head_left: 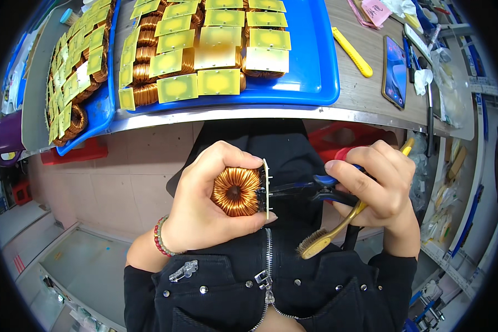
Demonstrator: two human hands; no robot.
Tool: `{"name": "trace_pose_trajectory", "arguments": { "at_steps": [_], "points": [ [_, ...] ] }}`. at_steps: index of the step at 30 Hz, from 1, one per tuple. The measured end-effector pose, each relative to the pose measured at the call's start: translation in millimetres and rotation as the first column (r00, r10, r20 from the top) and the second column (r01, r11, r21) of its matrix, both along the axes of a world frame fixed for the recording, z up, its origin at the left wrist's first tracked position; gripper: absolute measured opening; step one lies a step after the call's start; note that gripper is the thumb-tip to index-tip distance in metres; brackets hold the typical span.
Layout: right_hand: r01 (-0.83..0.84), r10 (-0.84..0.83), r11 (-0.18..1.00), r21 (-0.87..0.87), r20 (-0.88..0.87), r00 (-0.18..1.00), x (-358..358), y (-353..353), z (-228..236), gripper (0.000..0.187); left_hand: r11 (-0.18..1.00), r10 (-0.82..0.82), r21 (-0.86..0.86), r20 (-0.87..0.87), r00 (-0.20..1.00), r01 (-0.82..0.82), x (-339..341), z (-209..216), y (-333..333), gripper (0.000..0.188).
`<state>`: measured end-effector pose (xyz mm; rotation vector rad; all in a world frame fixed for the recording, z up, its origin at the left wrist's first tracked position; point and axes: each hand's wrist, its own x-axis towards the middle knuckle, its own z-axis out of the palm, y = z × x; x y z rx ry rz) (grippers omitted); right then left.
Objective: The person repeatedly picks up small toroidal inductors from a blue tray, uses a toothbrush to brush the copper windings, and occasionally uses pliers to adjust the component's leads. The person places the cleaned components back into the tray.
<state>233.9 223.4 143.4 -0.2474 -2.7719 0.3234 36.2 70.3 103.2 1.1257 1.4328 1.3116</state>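
Copper-wound toroidal coil (235, 191) sits in my left hand (196, 213), which is closed around it. A thin board (267, 191), seen edge-on with short pins poking out to the right, is against the coil's right side. My left thumb and fingertips press the board's two ends. In my right hand (379, 182) are pliers (327, 189) with blue and black handles, their slim jaws pointing left toward the middle of the board. Whether the tips touch it I cannot tell. The same hand also grips a yellow-handled brush (318, 242), its dark bristles hanging low and left.
Ahead, the table (365, 91) carries a blue tray (310, 83) with rows of coils topped by yellow boards. A second blue tray (108, 113) of coils lies left. On the right are a yellow cutter (353, 52) and a phone (394, 72). A purple mug (9, 133) stands far left.
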Motion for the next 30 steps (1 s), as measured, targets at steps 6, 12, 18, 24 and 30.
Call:
{"name": "trace_pose_trajectory", "arguments": {
  "at_steps": [6, 12, 18, 24, 30],
  "points": [
    [0.049, -0.039, 0.985, -0.164, 0.062, 0.997, -3, 4, -4, 0.049, 0.990, 0.034, 0.143, -0.269, 0.962, 0.005, -2, -10, 1, 0.059],
    [0.070, -0.046, 0.934, -0.351, 0.076, 0.996, 3, 3, -14, 0.046, 0.965, 0.130, 0.264, -0.493, 0.860, 0.006, -3, -7, 3, 0.054],
    [0.050, -0.022, 0.918, -0.394, 0.075, 0.997, 0, 4, -16, 0.043, 0.955, 0.147, 0.297, -0.500, 0.853, 0.010, -2, -5, 4, 0.048],
    [0.027, 0.002, 0.929, -0.368, 0.078, 0.997, 0, 5, -21, 0.043, 0.952, 0.144, 0.306, -0.498, 0.855, 0.018, -2, -5, 4, 0.047],
    [0.017, 0.034, 0.914, -0.405, 0.120, 0.992, 0, 6, -16, 0.042, 0.943, 0.159, 0.332, -0.525, 0.836, 0.030, -2, -7, 3, 0.046]
  ]
}}
